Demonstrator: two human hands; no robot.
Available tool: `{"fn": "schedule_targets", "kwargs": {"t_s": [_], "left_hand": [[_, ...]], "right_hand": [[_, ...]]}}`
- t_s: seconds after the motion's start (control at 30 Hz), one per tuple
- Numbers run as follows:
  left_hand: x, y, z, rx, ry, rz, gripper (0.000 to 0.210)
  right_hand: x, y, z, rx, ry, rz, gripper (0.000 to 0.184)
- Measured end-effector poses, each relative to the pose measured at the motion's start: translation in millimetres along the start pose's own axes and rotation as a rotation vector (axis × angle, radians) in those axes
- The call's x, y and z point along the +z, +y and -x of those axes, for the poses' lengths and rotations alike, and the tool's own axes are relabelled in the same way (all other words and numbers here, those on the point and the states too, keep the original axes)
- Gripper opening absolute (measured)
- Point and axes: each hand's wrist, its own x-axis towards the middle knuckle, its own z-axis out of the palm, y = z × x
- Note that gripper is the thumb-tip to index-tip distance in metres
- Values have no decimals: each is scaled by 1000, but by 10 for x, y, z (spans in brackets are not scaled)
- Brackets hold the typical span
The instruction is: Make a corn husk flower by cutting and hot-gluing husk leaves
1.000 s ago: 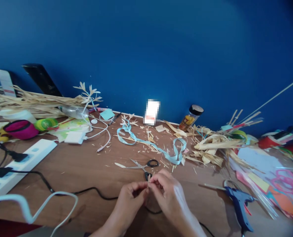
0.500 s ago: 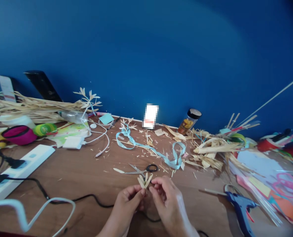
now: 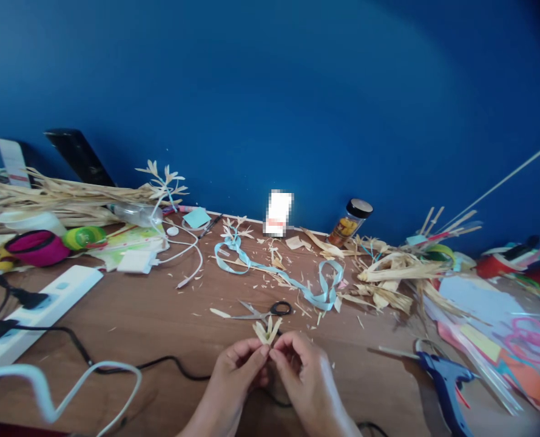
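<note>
Near the front of the table, a small pale flower of dried husk strips (image 3: 266,331) stands upright with its petals spread. Thumb and fingers of my left hand (image 3: 240,367) are closed around its base. My right hand (image 3: 304,367) pinches at the right side of that same base, its thumb against the left fingertips. The lower end of the flower is hidden by my fingers. Just beyond it lie scissors (image 3: 263,314) with black handles, blades apart. A loose cream petal strip (image 3: 219,313) rests by the blade tips.
A light-blue ribbon (image 3: 270,270) curls among husk scraps behind the scissors. On the right lie a blue glue gun (image 3: 443,376) and a husk pile (image 3: 388,279); a jar (image 3: 346,226) stands at the back. A power strip (image 3: 65,303) and black cable (image 3: 170,360) are left.
My right hand has moved left, and its thumb and fingers have come together at the flower's base. My left hand keeps its hold on the flower.
</note>
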Motion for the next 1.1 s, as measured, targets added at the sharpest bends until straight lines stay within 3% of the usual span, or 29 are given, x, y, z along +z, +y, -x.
{"fn": "schedule_targets", "kwargs": {"t_s": [0.27, 0.63, 1.1], "left_hand": [[33, 35, 40, -10, 30, 61, 23], [34, 50, 36, 25, -35, 67, 20], [21, 38, 52, 15, -9, 36, 19]], "right_hand": [[39, -29, -4, 29, -18, -64, 13], [84, 9, 6, -17, 1, 27, 11], [80, 16, 11, -22, 10, 54, 13]]}}
